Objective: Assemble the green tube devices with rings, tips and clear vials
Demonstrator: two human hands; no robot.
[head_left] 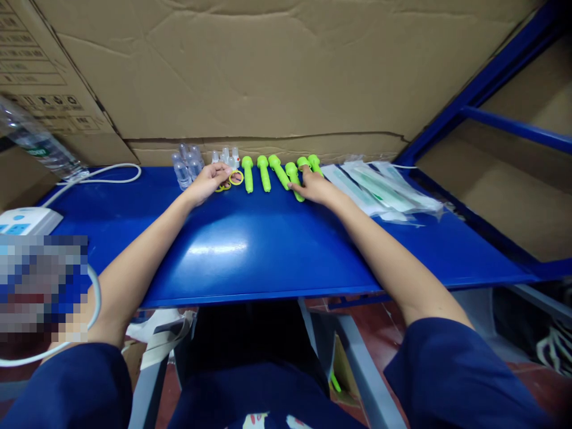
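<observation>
My left hand is at the back of the blue table, fingers closed in a pinch at a thin yellow ring. More yellow rings lie under its fingertips. Small clear bottles stand just left of that hand, and small white-capped vials behind it. Several lime-green torch-shaped tubes lie in a row between my hands. My right hand bends over the row's right end, thumb and fingers around one lime-green torch-shaped tube; its palm side is hidden.
Clear flat packets with pale green contents lie right of my right hand. A white power strip with a cable and a plastic bottle are at the left. Cardboard backs the table; a blue frame stands right.
</observation>
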